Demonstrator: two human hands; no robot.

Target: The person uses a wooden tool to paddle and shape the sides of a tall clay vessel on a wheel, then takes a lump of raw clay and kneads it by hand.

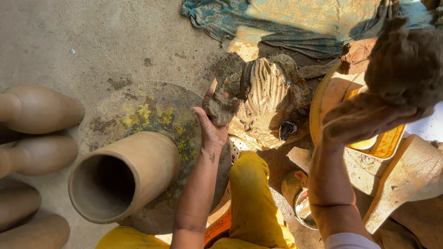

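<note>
My right hand [364, 120], raised close to my face, clamps a big wet clay lump [406, 64]. Beyond it, my left hand [213, 129] pinches a smaller clay piece [221, 108] over the wheel disc [147, 108] beside the pot [122, 177]. Either slick lump could slip and dent that soft pot.

Hard sunlight falls across a sandy earthen floor [115, 41], throwing sharp dark shadows. A rumpled teal patterned cloth [286, 20] lies along the top edge. At the left edge, pale clay vessels [39, 108] lie in a row on the ground.
</note>
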